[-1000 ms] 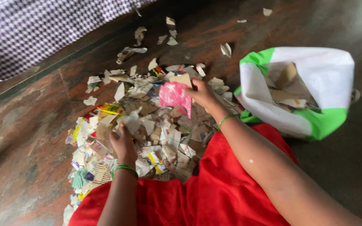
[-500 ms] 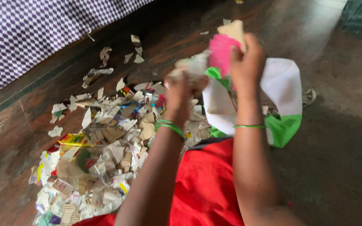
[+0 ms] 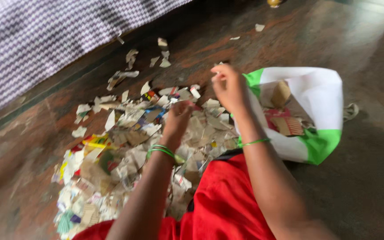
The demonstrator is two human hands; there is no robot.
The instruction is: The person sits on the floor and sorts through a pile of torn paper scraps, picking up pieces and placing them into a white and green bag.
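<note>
We see the left hand (image 3: pixel 177 121) down on the heap of torn paper and cardboard scraps (image 3: pixel 130 151) on the reddish-brown stone floor (image 3: pixel 32 169). Its fingers are curled into the scraps; motion blur hides whether it grips a piece, so we cannot tell. A green bangle (image 3: pixel 163 150) sits on that wrist.

The right hand (image 3: pixel 230 86) is raised just beside the rim of the white woven sack with green bands (image 3: pixel 316 111), fingers loosely bunched. Nothing is visible in it, though blur leaves the grip uncertain.

The sack lies on its side to the right of the heap. Its long axis runs left-right and its mouth opens toward the hand. Inside we see a tan cardboard piece (image 3: pixel 281 94) and a red-and-beige printed piece (image 3: pixel 285 124).

The heap's long axis runs diagonally, from lower left up toward the sack. A yellow-and-red wrapper scrap (image 3: pixel 92 144) lies at its left edge, and loose pale scraps (image 3: pixel 130 55) are scattered beyond it, toward the purple-and-white checked cloth (image 3: pixel 45 35) at upper left. Red fabric (image 3: pixel 223 200) covers the lap at the bottom.
</note>
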